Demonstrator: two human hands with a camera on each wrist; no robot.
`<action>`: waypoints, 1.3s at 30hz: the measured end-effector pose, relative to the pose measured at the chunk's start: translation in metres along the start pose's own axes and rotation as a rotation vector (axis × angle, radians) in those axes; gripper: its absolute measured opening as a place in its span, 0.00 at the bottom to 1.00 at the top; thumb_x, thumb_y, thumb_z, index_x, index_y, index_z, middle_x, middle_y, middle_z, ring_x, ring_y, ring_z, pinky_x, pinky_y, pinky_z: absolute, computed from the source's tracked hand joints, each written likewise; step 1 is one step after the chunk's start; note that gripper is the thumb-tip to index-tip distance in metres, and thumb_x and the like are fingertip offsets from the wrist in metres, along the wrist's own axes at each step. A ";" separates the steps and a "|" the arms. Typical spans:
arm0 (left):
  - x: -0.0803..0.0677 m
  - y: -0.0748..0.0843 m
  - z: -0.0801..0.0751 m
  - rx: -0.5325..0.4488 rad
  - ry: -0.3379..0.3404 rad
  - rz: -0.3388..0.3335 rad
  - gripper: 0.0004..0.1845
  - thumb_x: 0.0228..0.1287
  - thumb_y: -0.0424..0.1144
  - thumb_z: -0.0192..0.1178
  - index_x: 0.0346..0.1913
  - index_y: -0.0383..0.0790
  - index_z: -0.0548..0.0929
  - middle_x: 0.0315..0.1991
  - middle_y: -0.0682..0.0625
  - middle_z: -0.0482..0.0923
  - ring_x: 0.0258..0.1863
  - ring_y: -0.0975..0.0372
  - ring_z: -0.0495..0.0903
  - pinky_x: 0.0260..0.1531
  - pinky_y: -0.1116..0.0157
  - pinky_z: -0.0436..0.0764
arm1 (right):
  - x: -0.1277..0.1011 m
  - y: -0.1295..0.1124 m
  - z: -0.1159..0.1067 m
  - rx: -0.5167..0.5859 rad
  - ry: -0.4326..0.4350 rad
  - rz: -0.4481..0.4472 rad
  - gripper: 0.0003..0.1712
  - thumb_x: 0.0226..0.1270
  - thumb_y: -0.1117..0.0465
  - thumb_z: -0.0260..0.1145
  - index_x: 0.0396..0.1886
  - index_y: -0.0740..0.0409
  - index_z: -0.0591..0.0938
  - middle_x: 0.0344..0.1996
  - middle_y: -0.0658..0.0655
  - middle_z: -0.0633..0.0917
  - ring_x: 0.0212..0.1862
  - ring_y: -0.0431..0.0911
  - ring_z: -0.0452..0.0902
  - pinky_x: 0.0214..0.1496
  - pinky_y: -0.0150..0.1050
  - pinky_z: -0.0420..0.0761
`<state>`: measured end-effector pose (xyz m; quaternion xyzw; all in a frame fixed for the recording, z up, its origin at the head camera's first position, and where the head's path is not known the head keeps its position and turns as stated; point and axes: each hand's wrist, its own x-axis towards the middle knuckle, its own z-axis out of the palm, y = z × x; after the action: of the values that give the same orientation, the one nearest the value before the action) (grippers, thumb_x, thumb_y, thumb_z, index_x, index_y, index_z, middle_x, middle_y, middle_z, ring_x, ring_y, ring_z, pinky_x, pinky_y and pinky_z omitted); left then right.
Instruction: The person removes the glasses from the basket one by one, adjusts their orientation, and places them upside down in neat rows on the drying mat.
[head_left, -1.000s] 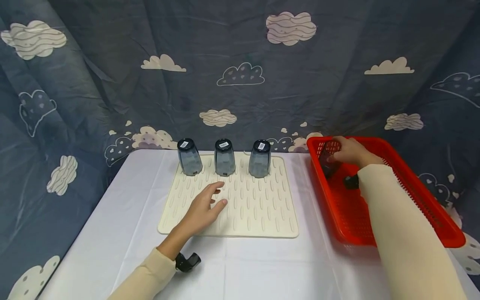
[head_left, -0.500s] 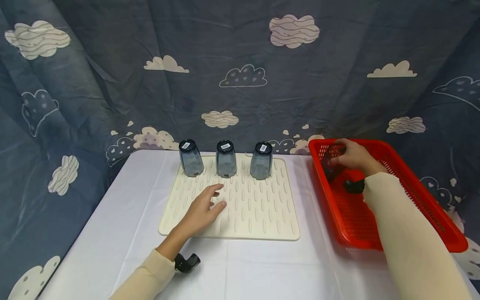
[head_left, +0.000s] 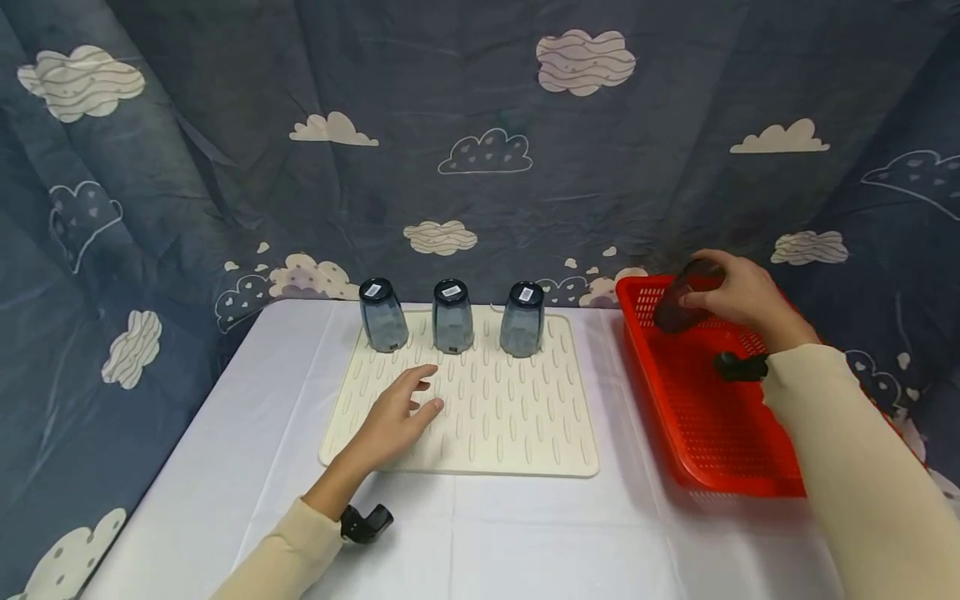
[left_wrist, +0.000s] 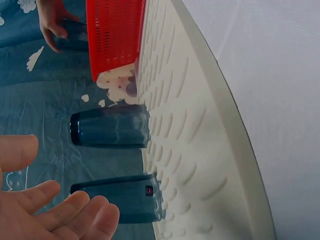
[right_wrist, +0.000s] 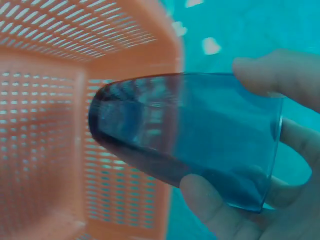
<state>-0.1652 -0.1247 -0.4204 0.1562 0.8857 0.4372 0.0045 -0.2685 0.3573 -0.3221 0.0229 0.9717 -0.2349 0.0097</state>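
Observation:
My right hand (head_left: 746,296) holds a tinted drinking glass (right_wrist: 200,125) by its rim end, above the far left part of the red basket (head_left: 656,408). In the right wrist view, thumb and fingers wrap around the glass near its open mouth, its base pointing toward the basket. My left hand (head_left: 393,417) hovers over the front left of the cream drying mat (head_left: 517,417), fingers relaxed, holding nothing. Upside down along the mat's back edge stand three bluish glasses: a left one (head_left: 385,321), a middle one (head_left: 452,321) and a right one (head_left: 522,325).
A white cloth (head_left: 555,533) covers the table. Behind it hangs a dark blue curtain (head_left: 337,208) with cloud prints, close to the row of glasses. The basket's perforated walls rise to the right of the mat. Each wrist carries a small black camera mount (head_left: 366,523).
My right hand has lifted the glass up from inside the basket and shifted a little to the right. The left hand has drawn back slightly toward the lower left.

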 end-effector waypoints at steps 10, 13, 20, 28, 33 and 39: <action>-0.010 -0.009 -0.013 -0.007 0.027 -0.027 0.28 0.69 0.37 0.59 0.70 0.36 0.69 0.69 0.40 0.70 0.63 0.47 0.76 0.55 0.49 0.81 | -0.033 -0.006 -0.020 0.039 0.103 -0.021 0.52 0.63 0.45 0.70 0.79 0.56 0.55 0.64 0.76 0.69 0.59 0.71 0.67 0.59 0.75 0.68; -0.014 -0.012 -0.014 -0.014 0.028 -0.033 0.27 0.69 0.36 0.59 0.69 0.36 0.69 0.69 0.40 0.71 0.63 0.46 0.76 0.55 0.48 0.81 | -0.042 -0.008 -0.018 0.070 0.120 -0.035 0.52 0.63 0.44 0.69 0.79 0.55 0.54 0.65 0.76 0.69 0.60 0.71 0.68 0.58 0.74 0.69; -0.018 -0.016 -0.015 -0.012 0.047 -0.023 0.27 0.69 0.35 0.59 0.69 0.38 0.70 0.68 0.41 0.72 0.62 0.47 0.77 0.54 0.49 0.82 | -0.061 -0.024 -0.020 0.120 0.185 -0.067 0.53 0.62 0.44 0.71 0.79 0.48 0.54 0.70 0.73 0.64 0.65 0.71 0.60 0.61 0.76 0.62; -0.017 -0.014 -0.013 -0.018 0.053 -0.021 0.26 0.69 0.35 0.60 0.69 0.37 0.70 0.68 0.41 0.72 0.62 0.48 0.77 0.54 0.51 0.83 | -0.078 -0.053 -0.015 0.217 0.204 -0.141 0.51 0.60 0.50 0.74 0.78 0.47 0.57 0.70 0.69 0.68 0.65 0.67 0.63 0.64 0.75 0.63; -0.013 -0.008 -0.013 -0.039 0.058 -0.015 0.26 0.70 0.35 0.60 0.69 0.38 0.70 0.68 0.41 0.72 0.62 0.48 0.77 0.55 0.52 0.83 | -0.081 -0.067 -0.007 0.230 0.216 -0.180 0.49 0.60 0.52 0.75 0.76 0.46 0.60 0.68 0.66 0.71 0.62 0.63 0.69 0.64 0.65 0.72; -0.009 0.001 -0.012 -0.088 0.071 0.015 0.25 0.70 0.34 0.59 0.68 0.36 0.71 0.67 0.40 0.73 0.62 0.48 0.78 0.56 0.51 0.82 | -0.091 -0.088 0.008 0.307 0.205 -0.236 0.46 0.59 0.58 0.75 0.75 0.44 0.62 0.65 0.62 0.74 0.59 0.59 0.75 0.43 0.15 0.76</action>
<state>-0.1584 -0.1361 -0.4134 0.1469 0.8641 0.4808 -0.0234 -0.1819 0.2716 -0.2866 -0.0660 0.9163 -0.3762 -0.1204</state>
